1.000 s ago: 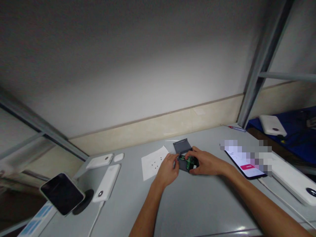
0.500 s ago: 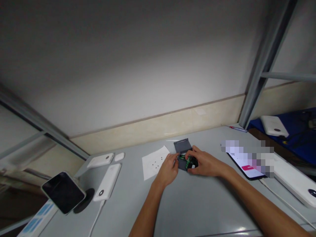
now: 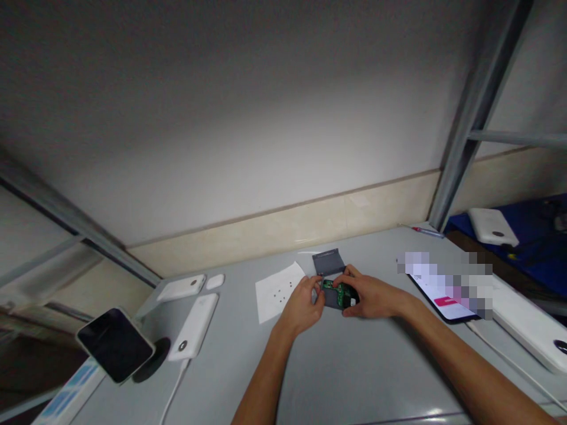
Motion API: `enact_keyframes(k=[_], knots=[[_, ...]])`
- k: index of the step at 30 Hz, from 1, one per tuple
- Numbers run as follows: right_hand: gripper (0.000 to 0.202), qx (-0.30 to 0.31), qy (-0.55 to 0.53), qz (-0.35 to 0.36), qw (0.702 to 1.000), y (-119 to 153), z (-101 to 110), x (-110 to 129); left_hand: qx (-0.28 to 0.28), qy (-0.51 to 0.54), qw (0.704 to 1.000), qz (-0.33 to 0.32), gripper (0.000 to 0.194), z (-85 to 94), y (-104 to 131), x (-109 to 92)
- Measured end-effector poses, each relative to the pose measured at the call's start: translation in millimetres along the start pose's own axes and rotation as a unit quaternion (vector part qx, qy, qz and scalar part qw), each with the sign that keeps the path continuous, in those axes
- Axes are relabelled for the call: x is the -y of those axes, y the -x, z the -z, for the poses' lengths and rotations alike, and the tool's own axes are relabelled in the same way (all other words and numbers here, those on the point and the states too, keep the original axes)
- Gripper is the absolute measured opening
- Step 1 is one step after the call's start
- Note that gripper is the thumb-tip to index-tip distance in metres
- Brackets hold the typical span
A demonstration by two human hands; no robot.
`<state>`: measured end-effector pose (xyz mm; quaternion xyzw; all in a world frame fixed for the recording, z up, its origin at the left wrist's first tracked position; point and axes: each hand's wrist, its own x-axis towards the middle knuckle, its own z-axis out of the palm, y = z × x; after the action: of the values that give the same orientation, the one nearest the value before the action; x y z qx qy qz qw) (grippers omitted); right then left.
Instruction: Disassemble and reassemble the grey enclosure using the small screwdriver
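Note:
A dark grey casing (image 3: 331, 299) lies on the desk between my hands, with a green circuit board (image 3: 341, 290) in it or just over it; I cannot tell which. My left hand (image 3: 303, 304) is closed at the casing's left edge, fingertips bent against it. From the right, my right hand (image 3: 371, 294) grips the circuit board's end, where a black part shows, thumb at the near side and fingers at the far side. A dark grey cover (image 3: 328, 262) with a row of slots lies just beyond. To the left, white paper (image 3: 269, 298) carries several tiny dark screws.
A phone on a stand (image 3: 116, 345), white power banks (image 3: 195, 326) and a small white case (image 3: 215, 281) stand left. At right lie a lit phone (image 3: 447, 301), a long white device (image 3: 527, 324) and a cable (image 3: 509, 354). A screwdriver (image 3: 427, 232) lies by the wall.
My right hand has shifted slightly right with the board's end. More of the green board and the casing's inside now shows. My left thumb has moved a little to the right.

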<state>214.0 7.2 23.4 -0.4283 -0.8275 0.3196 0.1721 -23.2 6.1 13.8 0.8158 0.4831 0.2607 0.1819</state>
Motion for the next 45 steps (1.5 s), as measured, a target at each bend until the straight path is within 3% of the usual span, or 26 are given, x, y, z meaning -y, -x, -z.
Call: enact_keyframes(k=[9, 15, 19, 24, 31, 37, 45], knots=[[0.06, 0.029, -0.032, -0.008, 0.999, 3, 7, -1, 0.021, -0.004, 1.0, -0.012, 0.019, 7.4, -1, -7], [0.063, 0.049, -0.058, 0.002, 0.997, 5, 14, 1, 0.051, -0.071, 0.996, -0.031, 0.014, 11.0, 1, -8], [0.064, 0.046, -0.056, -0.001, 0.997, 7, 17, 2, 0.066, -0.084, 0.994, -0.035, 0.017, 10.9, 2, -9], [0.065, 0.041, -0.051, -0.003, 0.998, 8, 18, 0, 0.062, -0.073, 0.994, -0.045, 0.039, 14.3, 3, -11], [0.066, 0.059, -0.045, -0.029, 0.997, 11, 24, 9, 0.07, -0.09, 0.993, -0.035, 0.03, 19.7, 1, -13], [0.084, 0.06, -0.041, -0.056, 0.996, 12, 22, 16, 0.077, -0.093, 0.992, -0.04, 0.026, 20.8, 1, -14], [0.07, 0.044, -0.033, -0.04, 0.998, 14, 18, 7, 0.065, -0.07, 0.993, -0.067, 0.035, 18.0, 2, -16]])
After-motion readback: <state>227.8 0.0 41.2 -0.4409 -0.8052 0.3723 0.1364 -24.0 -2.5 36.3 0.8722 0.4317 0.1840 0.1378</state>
